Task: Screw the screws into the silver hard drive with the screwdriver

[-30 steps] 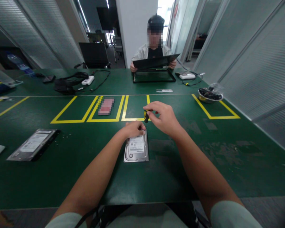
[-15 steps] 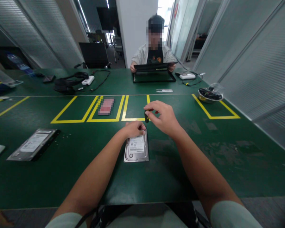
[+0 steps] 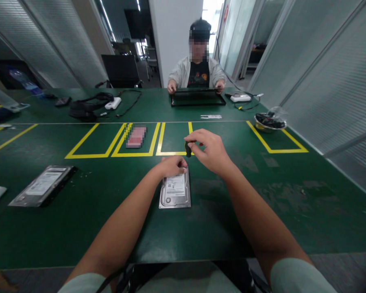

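Note:
A silver hard drive [image 3: 175,191] with a white label lies flat on the green table in front of me. My left hand [image 3: 173,166] rests over its far end, fingers curled against it and partly hidden from view. Between the thumb and fingers of my right hand [image 3: 208,147] is the dark handle of a screwdriver [image 3: 188,149]. The screwdriver stands upright over the drive's far right corner, its thin shaft pointing down beside my left fingertips. Its tip is too small to make out.
Another hard drive [image 3: 44,185] lies to the left. Yellow tape outlines [image 3: 134,154] cross the table, one around a pinkish blurred item [image 3: 136,136]. A metal bowl [image 3: 270,123] holds dark parts at right. Opposite sits a person [image 3: 198,73] with a black frame [image 3: 198,104].
The screwdriver handle has turned slightly in my right fingers, while both hands stay in place. Across the table, the person has lowered the black panel toward the frame.

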`<state>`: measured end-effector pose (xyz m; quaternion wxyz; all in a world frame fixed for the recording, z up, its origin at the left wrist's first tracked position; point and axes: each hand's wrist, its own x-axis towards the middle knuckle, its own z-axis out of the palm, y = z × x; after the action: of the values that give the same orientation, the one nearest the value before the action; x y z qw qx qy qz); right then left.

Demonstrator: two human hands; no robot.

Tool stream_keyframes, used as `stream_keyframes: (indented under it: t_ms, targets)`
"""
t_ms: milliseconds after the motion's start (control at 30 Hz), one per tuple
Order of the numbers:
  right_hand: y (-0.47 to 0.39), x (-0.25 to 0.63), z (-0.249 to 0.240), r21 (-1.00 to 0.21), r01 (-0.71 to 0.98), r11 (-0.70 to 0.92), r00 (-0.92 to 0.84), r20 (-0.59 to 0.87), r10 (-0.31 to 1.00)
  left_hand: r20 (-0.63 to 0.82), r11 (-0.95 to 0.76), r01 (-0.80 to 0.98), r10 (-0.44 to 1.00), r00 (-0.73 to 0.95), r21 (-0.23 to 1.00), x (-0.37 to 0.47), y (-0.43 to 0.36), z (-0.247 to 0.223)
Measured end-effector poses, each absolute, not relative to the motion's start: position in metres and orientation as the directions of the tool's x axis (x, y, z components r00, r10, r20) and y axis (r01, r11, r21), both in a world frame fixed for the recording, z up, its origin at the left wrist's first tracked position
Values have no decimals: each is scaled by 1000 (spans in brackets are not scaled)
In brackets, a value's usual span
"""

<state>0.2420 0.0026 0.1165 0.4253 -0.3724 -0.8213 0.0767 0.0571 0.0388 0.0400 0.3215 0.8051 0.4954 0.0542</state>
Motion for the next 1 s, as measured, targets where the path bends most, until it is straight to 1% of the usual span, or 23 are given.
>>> stream_keyframes:
  t_ms: [267, 467, 633, 767, 867, 1000]
  targets:
    - [0, 240, 117, -422, 596, 683, -336, 641, 690, -234, -298, 762, 833, 502, 575, 57, 38, 40]
    - [2, 240, 116, -419, 561, 714, -370, 644, 669, -235, -299, 768, 835, 498, 566, 57, 37, 42]
    - [2, 241, 117, -416, 586, 695, -345, 648, 679, -234, -311, 782, 838, 494, 540, 58, 37, 45]
    - [0, 240, 117, -437, 587, 681, -321, 647, 691, -236, -307, 777, 835, 497, 550, 59, 37, 44]
    - [1, 240, 117, -443, 559, 700, -335, 652, 680, -236, -304, 773, 835, 497, 557, 58, 37, 43]
    - [2, 241, 116, -436, 569, 698, -355, 635, 686, -237, -301, 775, 836, 495, 555, 58, 37, 43]
